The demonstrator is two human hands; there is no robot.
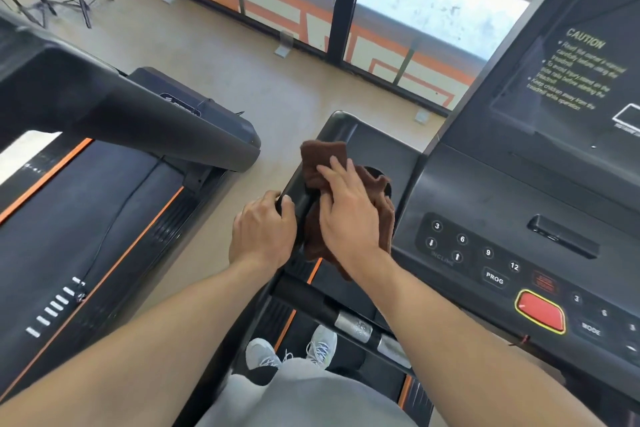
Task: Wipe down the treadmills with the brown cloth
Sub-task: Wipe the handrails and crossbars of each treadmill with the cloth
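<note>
Flat right hand [346,215] on brown cloth [322,159]

You stand on treadmill [349,135], console [502,253] to your right. Cloth [322,163] lies on its left tray, under your right hand [346,211]; left hand [263,232] just left, on tray edge. Second treadmill [104,184] further left.

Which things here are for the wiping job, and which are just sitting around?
For the job: brown cloth, right hand pressing it, left hand gripping the console edge, this treadmill, next treadmill.

Just around: tripod stands, windows, grey shoes.
</note>
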